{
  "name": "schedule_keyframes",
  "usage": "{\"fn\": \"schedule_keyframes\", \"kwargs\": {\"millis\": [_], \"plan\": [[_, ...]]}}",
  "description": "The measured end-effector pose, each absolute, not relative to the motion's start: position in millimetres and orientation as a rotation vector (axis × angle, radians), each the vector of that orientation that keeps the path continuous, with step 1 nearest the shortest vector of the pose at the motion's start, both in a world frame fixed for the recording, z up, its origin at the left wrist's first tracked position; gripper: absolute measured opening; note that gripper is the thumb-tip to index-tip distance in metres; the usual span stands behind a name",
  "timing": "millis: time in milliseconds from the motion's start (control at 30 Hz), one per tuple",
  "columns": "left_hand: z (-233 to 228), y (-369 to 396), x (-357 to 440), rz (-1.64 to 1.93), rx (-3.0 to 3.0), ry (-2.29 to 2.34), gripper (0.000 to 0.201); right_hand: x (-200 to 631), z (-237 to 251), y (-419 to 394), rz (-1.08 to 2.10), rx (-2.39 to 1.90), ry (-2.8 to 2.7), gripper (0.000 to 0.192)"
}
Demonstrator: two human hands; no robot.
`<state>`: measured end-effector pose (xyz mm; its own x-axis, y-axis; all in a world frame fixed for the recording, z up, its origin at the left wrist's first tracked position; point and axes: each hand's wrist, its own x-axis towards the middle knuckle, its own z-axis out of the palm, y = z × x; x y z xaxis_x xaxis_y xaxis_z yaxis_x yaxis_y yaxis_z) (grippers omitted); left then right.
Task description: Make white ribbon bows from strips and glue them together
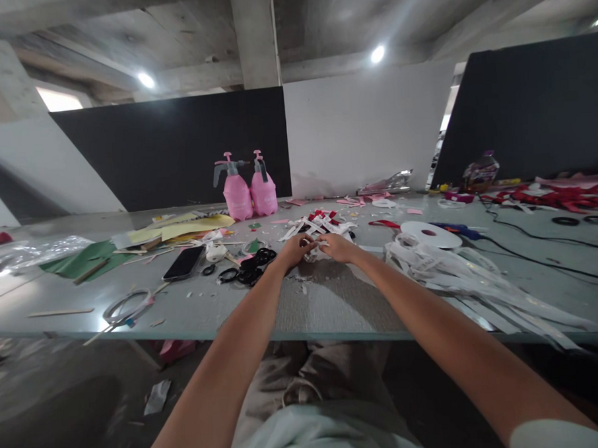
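My left hand [296, 249] and my right hand [337, 247] meet over the middle of the table, fingers bent in a pinch. Between the fingertips is a small crumpled whitish piece [312, 252], partly covered by the fingers; its kind is not clear. Just behind my hands lies a pile of red and white ribbon pieces [323, 217]. White scraps [304, 288] are scattered on the tabletop below the hands. Black rings [254, 269] lie left of my left hand. To the right of my right arm is a heap of long white ribbons [442, 274].
Two pink spray bottles [238, 199] stand at the back. A phone [184, 263], green sheets [90, 261] and a coil of clear tubing [128, 307] lie left. On the right are a white spool [431, 235], a blue glue gun [458, 230] with its cord, and red ribbons [560, 196].
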<state>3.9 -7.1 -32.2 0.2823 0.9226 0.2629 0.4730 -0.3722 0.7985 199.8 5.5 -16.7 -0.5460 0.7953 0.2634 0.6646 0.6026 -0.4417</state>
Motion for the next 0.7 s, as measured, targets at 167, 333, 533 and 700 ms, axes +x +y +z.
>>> {"fn": "schedule_keyframes", "kwargs": {"millis": [167, 333, 533, 700], "plan": [[-30.6, -8.0, 3.7, 0.977, 1.984, 1.281, 0.048, 200.0, -20.9, 9.8, 0.395, -1.146, -2.406, 0.027], [-30.0, -8.9, 5.1, 0.989, 1.983, 1.271, 0.042, 200.6, -23.9, 13.9, 0.42, -1.138, -2.43, 0.03], [-27.0, -13.1, 7.9, 0.998, 1.994, 1.29, 0.04, 200.3, -25.2, 14.7, 0.412, -1.139, -2.443, 0.033], [-26.2, -13.6, 8.1, 0.994, 1.995, 1.302, 0.042, 200.8, -23.0, 12.5, 0.406, -1.142, -2.458, 0.031]]}}
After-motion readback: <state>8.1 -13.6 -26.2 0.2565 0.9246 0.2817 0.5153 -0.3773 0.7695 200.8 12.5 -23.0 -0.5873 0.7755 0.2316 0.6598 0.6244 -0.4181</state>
